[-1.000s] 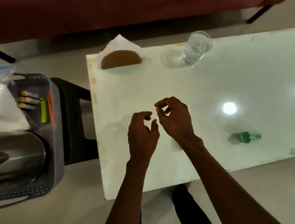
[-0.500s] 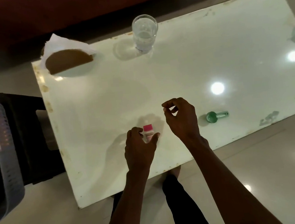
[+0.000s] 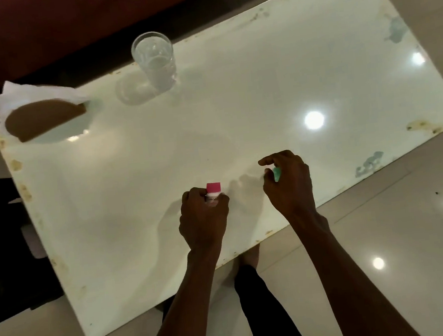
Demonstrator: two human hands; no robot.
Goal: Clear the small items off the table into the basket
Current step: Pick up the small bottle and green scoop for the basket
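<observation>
Left hand (image 3: pixel 203 214) — fingers curled around a small pink-capped bottle (image 3: pixel 213 192), the cap standing clear above the knuckles, the body mostly hidden in the grip, low over the near part of the counter (image 3: pixel 234 97). Right hand (image 3: pixel 288 182) — fingers and thumb bent down around a small green item (image 3: pixel 276 174), of which only a sliver shows between them; whether they already pinch it or merely close in cannot be told. Both items look light, rigid and smooth, probably plastic, so little force should be needed; the likelier trouble is slipping or rolling on the glossy counter. A hold across the body, below the cap, appears the safest. Farther off, along the far edge, stand a clear drinking glass (image 3: pixel 154 59) holding some water and a brown half-round piece (image 3: pixel 43 119) on white paper (image 3: pixel 26 92). The basket is out of view.
</observation>
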